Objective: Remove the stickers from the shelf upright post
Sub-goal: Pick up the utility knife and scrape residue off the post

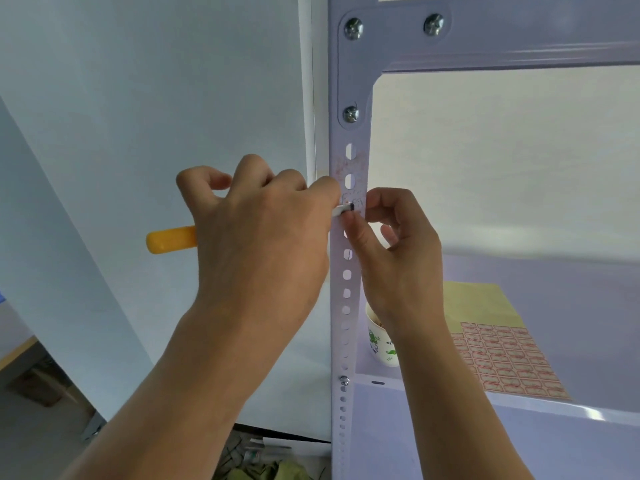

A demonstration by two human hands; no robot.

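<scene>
Yellow-handled scraper [171, 239] gripped by left hand [263, 230], right hand [398, 258] pinching sticker [358, 202] on perforated post [346, 292]

One left hand [263, 237], one right hand [398, 258], one scraper [171, 240], one post [346, 306], one cup [381, 341], one sticker sheet [502, 362], four screws [353, 28].

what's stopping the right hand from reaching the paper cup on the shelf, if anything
Probably nothing. The right hand pinches the sticker on the post, and the paper cup stands on the shelf just beneath its wrist, with nothing between. It would only need to let go.
</scene>
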